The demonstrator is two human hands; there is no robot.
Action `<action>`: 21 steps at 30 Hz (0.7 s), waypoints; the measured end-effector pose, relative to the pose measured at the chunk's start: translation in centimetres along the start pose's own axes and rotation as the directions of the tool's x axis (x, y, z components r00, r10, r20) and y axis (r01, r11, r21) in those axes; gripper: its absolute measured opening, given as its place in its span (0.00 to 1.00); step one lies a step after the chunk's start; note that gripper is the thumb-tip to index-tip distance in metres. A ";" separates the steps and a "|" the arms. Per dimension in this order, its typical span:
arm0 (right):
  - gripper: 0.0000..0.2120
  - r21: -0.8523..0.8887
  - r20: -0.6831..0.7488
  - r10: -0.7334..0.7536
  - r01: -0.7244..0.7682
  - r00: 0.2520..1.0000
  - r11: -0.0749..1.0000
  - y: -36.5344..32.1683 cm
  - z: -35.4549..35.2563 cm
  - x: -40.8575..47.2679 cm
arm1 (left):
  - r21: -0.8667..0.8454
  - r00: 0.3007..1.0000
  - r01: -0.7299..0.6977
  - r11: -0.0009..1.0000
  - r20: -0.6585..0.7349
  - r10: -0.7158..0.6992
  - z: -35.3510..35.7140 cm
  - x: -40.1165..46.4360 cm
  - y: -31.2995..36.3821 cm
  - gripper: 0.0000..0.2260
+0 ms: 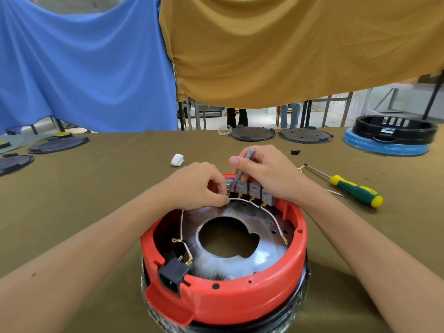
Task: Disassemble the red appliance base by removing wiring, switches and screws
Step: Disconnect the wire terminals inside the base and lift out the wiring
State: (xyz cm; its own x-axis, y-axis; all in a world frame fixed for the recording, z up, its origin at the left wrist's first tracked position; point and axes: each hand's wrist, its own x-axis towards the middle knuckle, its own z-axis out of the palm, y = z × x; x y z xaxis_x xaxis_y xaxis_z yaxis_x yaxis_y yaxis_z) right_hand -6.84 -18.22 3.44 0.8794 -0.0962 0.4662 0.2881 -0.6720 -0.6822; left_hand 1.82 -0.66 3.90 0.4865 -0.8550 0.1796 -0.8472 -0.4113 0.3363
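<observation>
Wiring removal in hand. Red base (223, 294) sits on worktop (96, 188). Left hand (199, 186) pinches white wire (242, 200); right hand (266, 174) grips grey tool (242, 168) at leftmost switch (229, 185). Next: lever the terminal free.

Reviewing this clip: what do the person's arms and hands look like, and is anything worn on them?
Both forearms are bare up to the frame edges, with no sleeves in view. The left hand and right hand wear no gloves, rings, watch or wristband. Fingernails are short and unpainted.

R hand (266, 174) grips tool (241, 168); L hand (199, 186) pinches wire (242, 200).
</observation>
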 end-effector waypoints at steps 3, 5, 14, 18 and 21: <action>0.17 0.030 0.011 0.021 -0.021 1.000 0.999 0.3 0.0 0.2 | 0.007 1.000 -0.003 1.000 0.002 0.003 0.0 0.0 -0.1 0.06; 0.17 0.041 0.013 0.025 -0.025 1.000 0.999 0.3 0.0 0.2 | 0.012 1.000 -0.008 1.000 0.004 0.008 0.0 0.0 -0.1 0.06; 0.19 0.083 0.018 0.028 -0.029 0.999 0.996 0.6 0.0 0.3 | 0.022 1.000 0.000 1.000 0.003 0.000 0.0 0.0 0.0 0.07; 0.19 0.087 0.020 0.035 -0.037 0.999 0.996 0.6 0.0 0.3 | 0.021 1.000 -0.007 1.000 0.006 0.007 0.0 0.0 0.0 0.06; 0.20 0.089 0.022 0.042 -0.044 0.999 0.995 0.5 0.0 0.3 | 0.022 1.000 -0.006 1.000 0.009 0.006 0.0 0.0 0.0 0.07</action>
State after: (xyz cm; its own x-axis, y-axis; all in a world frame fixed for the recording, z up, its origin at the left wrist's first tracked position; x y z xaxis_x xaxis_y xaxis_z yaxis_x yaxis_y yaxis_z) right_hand -6.43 -18.58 3.26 0.8989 -0.1079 0.4247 0.2821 -0.5990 -0.7494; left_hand 1.85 -0.64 3.94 0.4795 -0.8603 0.1732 -0.8546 -0.4130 0.3147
